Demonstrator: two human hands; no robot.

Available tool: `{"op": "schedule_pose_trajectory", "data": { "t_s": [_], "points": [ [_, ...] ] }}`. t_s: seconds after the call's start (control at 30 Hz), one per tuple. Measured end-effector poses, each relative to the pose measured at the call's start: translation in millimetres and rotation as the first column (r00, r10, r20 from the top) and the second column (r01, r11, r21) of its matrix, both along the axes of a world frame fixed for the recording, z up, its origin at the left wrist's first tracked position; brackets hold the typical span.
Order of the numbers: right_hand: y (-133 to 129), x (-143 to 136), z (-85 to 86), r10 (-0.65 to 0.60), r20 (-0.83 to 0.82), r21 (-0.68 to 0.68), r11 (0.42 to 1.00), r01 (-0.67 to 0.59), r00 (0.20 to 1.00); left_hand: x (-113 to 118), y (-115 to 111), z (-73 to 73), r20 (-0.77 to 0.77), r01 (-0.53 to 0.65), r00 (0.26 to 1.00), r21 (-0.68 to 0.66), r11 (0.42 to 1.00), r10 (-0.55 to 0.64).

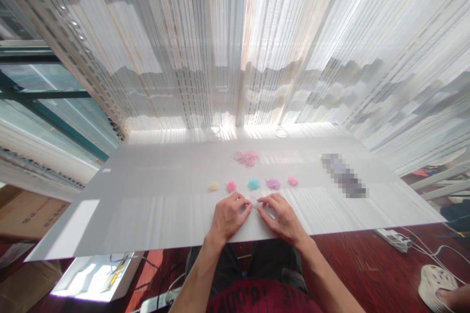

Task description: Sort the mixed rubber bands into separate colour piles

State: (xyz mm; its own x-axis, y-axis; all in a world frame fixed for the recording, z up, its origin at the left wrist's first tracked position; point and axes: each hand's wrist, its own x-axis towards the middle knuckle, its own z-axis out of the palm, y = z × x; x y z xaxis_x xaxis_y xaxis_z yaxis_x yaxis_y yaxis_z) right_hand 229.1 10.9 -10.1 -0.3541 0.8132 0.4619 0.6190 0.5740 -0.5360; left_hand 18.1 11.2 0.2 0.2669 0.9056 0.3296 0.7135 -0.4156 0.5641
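Near the front of the white table, my left hand (228,215) has its thumb and fingertips pinched together. What it pinches is too small to make out. Facing it, my right hand (279,216) has its thumb and index finger curved and apart. Between the fingertips of both hands lies a small, pale, see-through thing (254,203), its kind unclear. Just beyond the hands runs a row of small heaps: yellow (213,186), pink (231,186), teal (253,184), purple (273,183) and another pink one (293,181). Farther back spreads a loose pile of thin pink and pale strands (246,158).
A blurred-out oblong object (344,176) lies on the white table (165,215) to the right. Two clear rings or round items (281,133) are by the curtain (220,58). Below are a white box (97,276), power strips with cables (392,239), and someone's shoe (436,281).
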Motion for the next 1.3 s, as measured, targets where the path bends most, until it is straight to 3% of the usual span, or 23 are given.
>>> {"op": "schedule_pose_trajectory", "data": {
  "t_s": [0.23,0.77,1.3],
  "points": [
    [-1,1,2.6,-0.015,-0.014,0.003,1.0,0.015,1.0,-6,0,5.8,0.11,0.0,0.994,-0.038,0.999,0.004],
    [-2,-2,2.2,0.014,-0.052,0.075,0.997,-0.01,0.999,-9,-1,-4.7,0.221,-0.04,0.974,-0.058,0.998,0.052],
    [5,-13,3.9,0.041,-0.049,0.172,0.985,-0.032,0.998,-9,-5,-3.5,0.276,0.073,0.959,-0.034,0.997,-0.061]
  ]
}}
